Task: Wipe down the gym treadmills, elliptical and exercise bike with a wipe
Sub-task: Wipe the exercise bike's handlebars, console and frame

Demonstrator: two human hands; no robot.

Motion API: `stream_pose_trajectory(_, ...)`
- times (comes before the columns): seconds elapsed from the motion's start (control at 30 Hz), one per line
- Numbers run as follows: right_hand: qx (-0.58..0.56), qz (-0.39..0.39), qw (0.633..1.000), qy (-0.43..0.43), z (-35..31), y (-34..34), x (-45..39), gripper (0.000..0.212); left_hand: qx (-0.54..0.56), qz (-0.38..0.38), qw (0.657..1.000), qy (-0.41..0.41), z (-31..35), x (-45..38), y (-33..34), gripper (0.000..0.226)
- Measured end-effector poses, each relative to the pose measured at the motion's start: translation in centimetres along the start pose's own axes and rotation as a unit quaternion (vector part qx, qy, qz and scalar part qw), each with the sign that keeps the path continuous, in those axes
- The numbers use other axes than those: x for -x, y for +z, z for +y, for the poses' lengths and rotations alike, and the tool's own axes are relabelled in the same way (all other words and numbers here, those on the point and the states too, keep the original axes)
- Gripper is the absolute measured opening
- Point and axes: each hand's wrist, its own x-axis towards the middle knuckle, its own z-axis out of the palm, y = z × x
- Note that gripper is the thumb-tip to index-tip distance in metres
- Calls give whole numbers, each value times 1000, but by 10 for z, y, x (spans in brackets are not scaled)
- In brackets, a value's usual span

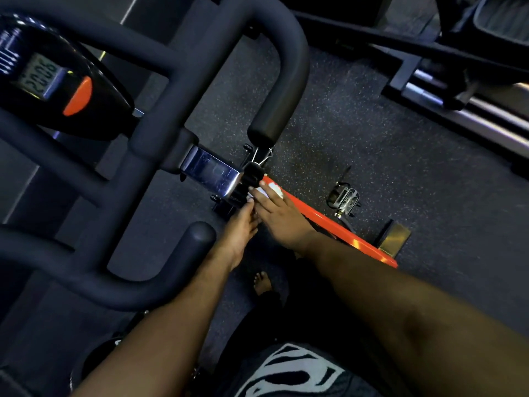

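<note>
Below the handlebars (pixel 160 90), we press the wipe (pixel 267 191) on the exercise bike (pixel 329 224) frame, right hand (pixel 279 217) flat, left hand (pixel 240 227) pinching its edge; other machines' state unseen.

One view only, worn on the head, aimed steeply down and forward over the exercise bike (pixel 329 222). Wide-angle, with edges bowed. Very near the handlebars (pixel 200 67) and console (pixel 57 81), filling the upper left. Farther down, near centre, left hand (pixel 239 227) and right hand (pixel 282 217), forearms entering from the bottom edge. Beyond, speckled floor (pixel 400 181) well below; another machine (pixel 472 81) at upper right.
</note>
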Motion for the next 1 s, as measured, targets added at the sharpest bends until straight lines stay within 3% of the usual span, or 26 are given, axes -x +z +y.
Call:
stream_pose_trajectory(0.13,-48,33,998,38,7,0,23,75,-8,-6,1000,-7,-1,-2,-2,59)
stream_pose_trajectory(0.23,-143,72,982,97,0,2,35,62,-11,-17,1000,-15,-4,-5,-5,62)
stream_pose_trajectory(0.5,-97,45,992,71,6,5,-10,47,6,2,1000,-22,-4,-7,-2,64)
stream_pose_trajectory(0.63,-247,55,947,199,-3,-1,12,60,-9,-23,999,-26,-6,-9,-6,67)
stream_pose_trajectory(0.73,-296,62,911,281,-20,1,32,56,-17,-37,999,-26,-8,-7,-6,68)
stream_pose_trajectory(0.87,-265,129,930,221,-16,-1,29,54,-24,-48,998,-21,-11,-8,-5,69)
stream_pose_trajectory(1.0,-149,66,976,143,-7,1,13,71,-22,-44,999,-17,-11,-10,-4,67)
